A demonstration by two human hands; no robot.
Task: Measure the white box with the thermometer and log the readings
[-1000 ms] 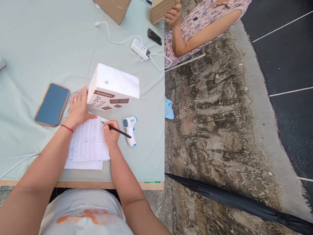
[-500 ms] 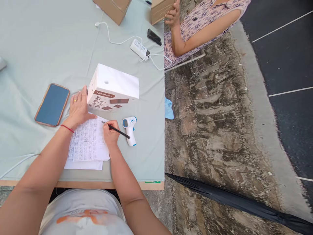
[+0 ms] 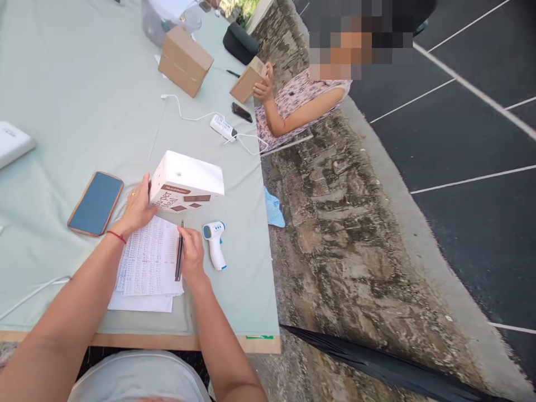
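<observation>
The pen is at the right edge of the written sheets, on the near part of the worktop. It looks light, stiff and smooth, perhaps a little slippery, and is best held low on the barrel, near the tip. The right hand has it pinched between thumb and curled fingers, its length running near to far with the tip on the far side; whether the tip meets the paper I cannot tell.

The sheets should be thin, limp and easily creased or shifted, so a flat palm suits them better than a pinch. The left hand lies at their far left corner, its fingers reaching out along the left end of the white box, thumb parted from them near the box's front corner. How firmly they touch the box is unclear. That box is probably light card, stiff at its edges but dentable, and best taken by both ends.
</observation>
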